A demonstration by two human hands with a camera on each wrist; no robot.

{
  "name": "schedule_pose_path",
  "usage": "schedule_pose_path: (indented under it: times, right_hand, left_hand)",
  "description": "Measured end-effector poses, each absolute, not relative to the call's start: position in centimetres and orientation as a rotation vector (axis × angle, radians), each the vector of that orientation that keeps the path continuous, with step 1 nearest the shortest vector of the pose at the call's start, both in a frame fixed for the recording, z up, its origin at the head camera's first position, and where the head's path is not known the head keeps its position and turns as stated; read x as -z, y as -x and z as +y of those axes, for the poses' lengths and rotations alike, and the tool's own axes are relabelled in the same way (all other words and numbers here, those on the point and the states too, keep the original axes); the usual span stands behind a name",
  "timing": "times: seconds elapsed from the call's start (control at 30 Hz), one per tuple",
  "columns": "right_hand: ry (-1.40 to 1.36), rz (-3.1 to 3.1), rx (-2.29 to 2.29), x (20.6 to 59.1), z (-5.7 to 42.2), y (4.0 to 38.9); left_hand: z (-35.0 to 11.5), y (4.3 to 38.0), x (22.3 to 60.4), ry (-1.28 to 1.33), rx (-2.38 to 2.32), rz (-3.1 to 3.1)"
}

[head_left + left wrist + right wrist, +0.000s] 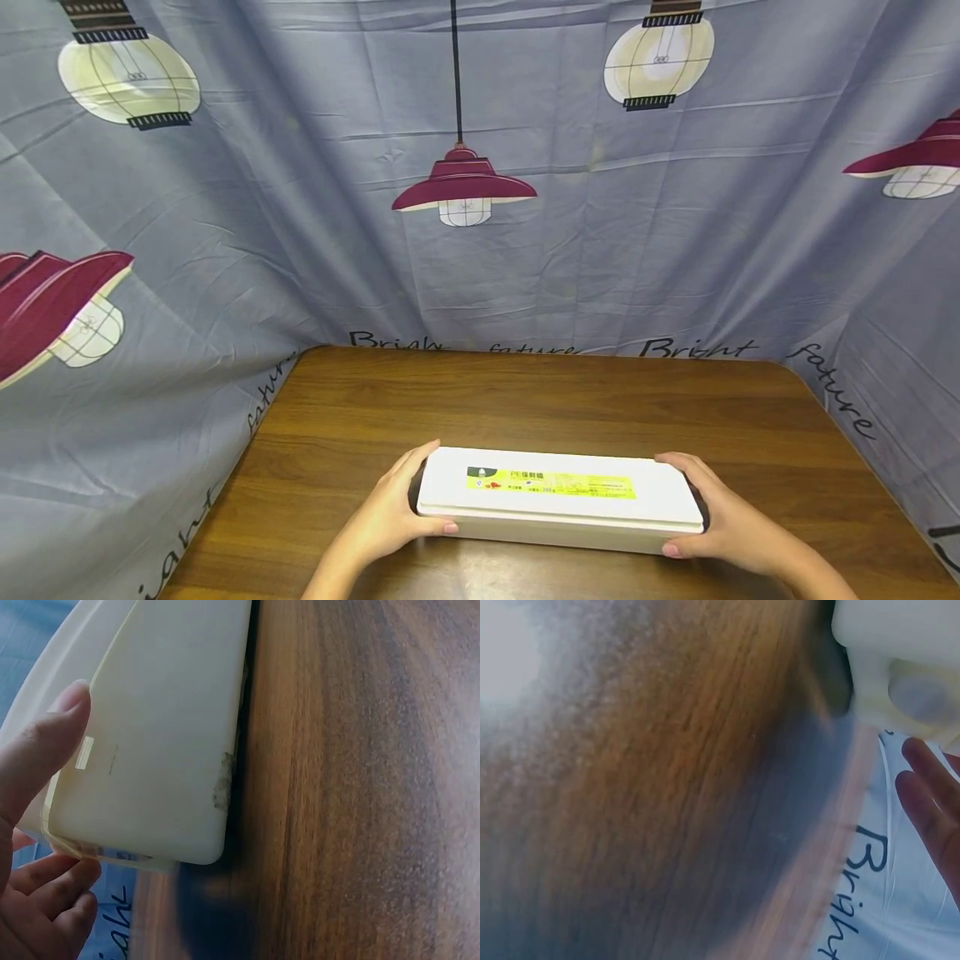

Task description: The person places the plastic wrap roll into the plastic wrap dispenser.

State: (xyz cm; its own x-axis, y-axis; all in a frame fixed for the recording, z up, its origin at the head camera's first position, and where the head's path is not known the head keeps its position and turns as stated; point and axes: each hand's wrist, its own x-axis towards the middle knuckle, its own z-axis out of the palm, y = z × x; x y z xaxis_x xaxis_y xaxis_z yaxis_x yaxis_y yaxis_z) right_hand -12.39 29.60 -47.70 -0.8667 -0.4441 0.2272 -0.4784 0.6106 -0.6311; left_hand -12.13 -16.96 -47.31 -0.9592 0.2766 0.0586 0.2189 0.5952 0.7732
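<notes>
A long white cling film box (pixel 558 518) with a yellow printed label (pixel 551 482) lies crosswise at the near part of the wooden table, lid up. Whether its underside touches the table, I cannot tell. My left hand (pixel 393 504) grips its left end, thumb on the near side and fingers round the far corner. At the opposite end my right hand (pixel 723 518) holds it the same way. The left wrist view shows the box's pale side (pixel 161 727) with a dark smudge low down, and the left thumb (pixel 60 727) against its upper edge. The box's inside is hidden.
The brown wooden table (pixel 525 400) stretches behind the box to a grey-blue curtain (pixel 322 208) printed with lamps and lettering. That cloth hangs at the back and along both sides. Light glares off the tabletop in the right wrist view.
</notes>
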Motion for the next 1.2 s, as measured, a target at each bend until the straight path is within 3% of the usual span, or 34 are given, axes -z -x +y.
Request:
schedule_pose_path:
  times: [0.8, 1.2]
  right_hand:
    - [-0.773, -2.715, -0.837, 48.2, 28.9, 11.7]
    - [-0.714, -2.805, -0.602, 46.8, 28.4, 11.7]
  left_hand:
    - [-17.0, 11.8, 47.7, -0.45, -1.279, 2.77]
    - [-16.0, 12.0, 47.0, -0.426, -1.138, 2.861]
